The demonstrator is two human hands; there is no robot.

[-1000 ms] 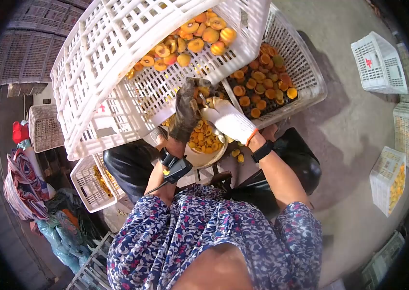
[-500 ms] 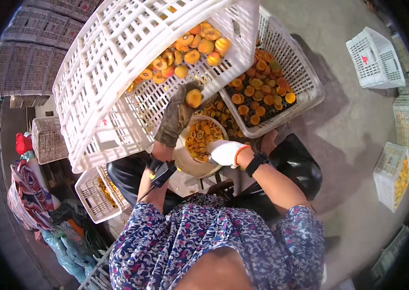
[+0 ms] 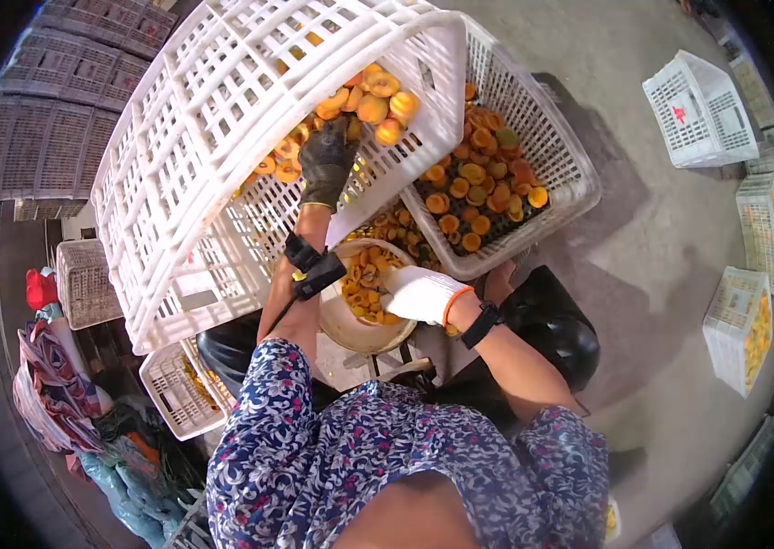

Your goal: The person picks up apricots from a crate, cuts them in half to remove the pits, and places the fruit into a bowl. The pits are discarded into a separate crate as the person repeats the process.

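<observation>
My left hand, in a dark, soiled glove, reaches into a tilted white plastic crate. Its fingers are stretched out against the apricot halves there, with the tips partly hidden. Over the rim of a pale round bowl is my right hand, in a white glove with an orange cuff. The right fingers are curled together; what they hold, if anything, is hidden. Small apricot pieces lie in the bowl, below the tilted crate.
Right of the bowl stands another white crate with apricot halves in its bottom. A smaller crate of yellow pieces is at lower left. Several crates line the right side, and stacked crates fill the upper left. Cloths lie at left.
My left hand has moved up and away from the bowl, into the fruit in the tilted crate. The apricot it held before is no longer visible. My right hand stays by the bowl.
</observation>
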